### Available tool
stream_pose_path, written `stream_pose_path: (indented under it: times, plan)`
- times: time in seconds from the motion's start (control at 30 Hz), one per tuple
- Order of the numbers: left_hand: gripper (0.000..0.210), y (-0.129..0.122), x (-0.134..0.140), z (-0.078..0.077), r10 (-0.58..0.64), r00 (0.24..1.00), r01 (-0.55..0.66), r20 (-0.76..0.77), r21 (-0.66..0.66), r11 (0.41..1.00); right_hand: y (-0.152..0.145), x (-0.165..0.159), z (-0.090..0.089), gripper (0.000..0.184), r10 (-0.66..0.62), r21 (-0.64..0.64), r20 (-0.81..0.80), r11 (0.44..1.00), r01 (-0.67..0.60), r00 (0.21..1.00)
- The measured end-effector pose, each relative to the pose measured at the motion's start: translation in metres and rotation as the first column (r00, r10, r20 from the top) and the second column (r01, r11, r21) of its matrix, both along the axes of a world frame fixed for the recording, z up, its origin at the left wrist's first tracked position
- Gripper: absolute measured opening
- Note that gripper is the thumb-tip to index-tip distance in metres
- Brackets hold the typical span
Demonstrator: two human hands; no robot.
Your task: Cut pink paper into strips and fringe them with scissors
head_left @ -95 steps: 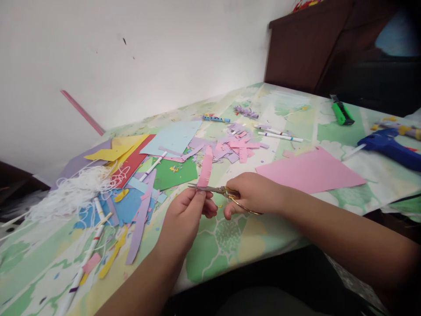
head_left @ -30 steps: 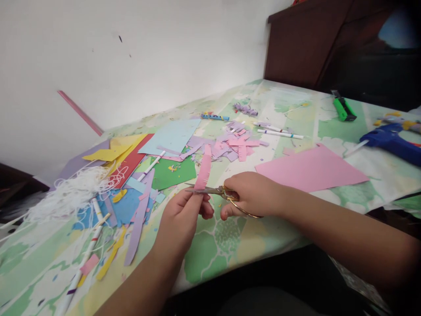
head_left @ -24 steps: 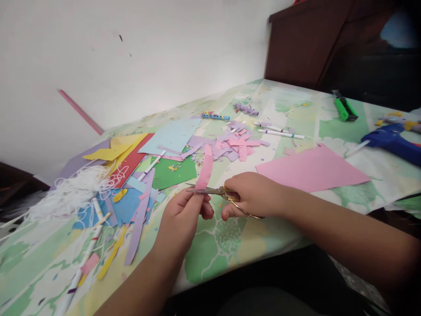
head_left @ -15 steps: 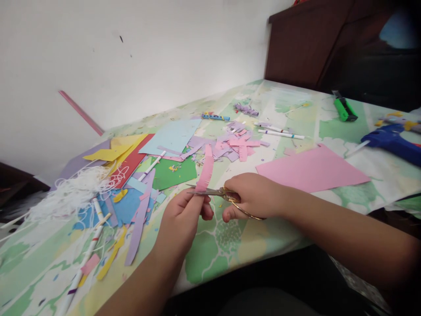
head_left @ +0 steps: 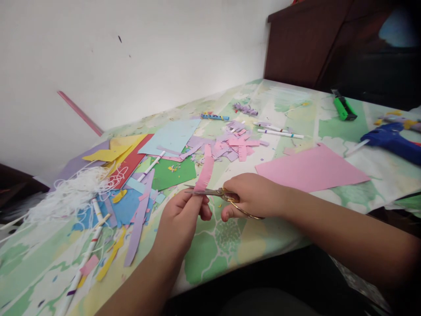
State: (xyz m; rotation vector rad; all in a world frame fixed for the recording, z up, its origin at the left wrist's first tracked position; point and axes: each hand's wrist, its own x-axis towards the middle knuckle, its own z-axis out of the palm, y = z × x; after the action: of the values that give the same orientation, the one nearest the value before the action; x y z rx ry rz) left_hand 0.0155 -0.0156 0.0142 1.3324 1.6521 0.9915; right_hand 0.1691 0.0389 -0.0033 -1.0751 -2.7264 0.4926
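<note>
Between the thumb and fingers of my left hand (head_left: 182, 215) is a pink paper strip (head_left: 205, 169), its free end pointing away from me. Small cuts fringe the strip's right edge. My right hand (head_left: 251, 195) grips a pair of scissors (head_left: 226, 193) by gold-coloured handles. The blades lie across the strip just above my left fingertips, pointing left. The strip's lower end is hidden in my left hand. Beyond it lies a heap of pink and purple paper scraps (head_left: 235, 145).
At right are a pink sheet (head_left: 311, 169), a blue glue gun (head_left: 391, 140) and a green box cutter (head_left: 344, 108). White string (head_left: 75, 191) lies tangled at left, near a light blue sheet (head_left: 171, 137) and a green sheet (head_left: 177, 172). White markers (head_left: 279, 133) lie at the back.
Almost nothing differs. My hands, the strip and the scissors keep the same pose, and the whole view has shifted very slightly.
</note>
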Motion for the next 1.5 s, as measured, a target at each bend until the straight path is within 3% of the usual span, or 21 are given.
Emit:
stream_pose_path:
  times: [0.43, 0.6, 0.83, 1.1, 1.5]
  plan:
    - [0.015, 0.0009, 0.0019, -0.0014, 0.049, 0.996, -0.050, 0.078, 0.005, 0.999, 0.0027, -0.0020, -0.0010, 0.051, -0.031, -0.016, 0.015, 0.999, 0.031, 0.999]
    - [0.014, 0.0020, 0.0028, 0.0012, 0.020, 0.995, -0.018, 0.101, -0.013, 1.000, 0.0036, -0.0021, 0.0004, 0.049, -0.050, -0.009, 0.014, 0.999, 0.050, 0.999]
    - [0.012, 0.0046, 0.0013, -0.0077, 0.007, 0.974, -0.011, 0.226, 0.019, 1.000, 0.0037, 0.0005, 0.0001, 0.054, -0.074, -0.036, 0.015, 0.997, 0.075, 0.997]
    - [0.017, 0.0031, 0.0026, -0.0008, 0.022, 0.995, -0.027, 0.093, 0.047, 0.999, 0.0013, 0.0024, 0.0017, 0.054, -0.049, -0.090, 0.018, 0.995, 0.050, 0.999]
    - [0.013, 0.0020, 0.0021, -0.0028, -0.019, 0.997, 0.016, 0.074, 0.043, 0.999, 0.0012, 0.0003, 0.0012, 0.054, -0.027, -0.049, 0.021, 0.998, 0.028, 0.999]
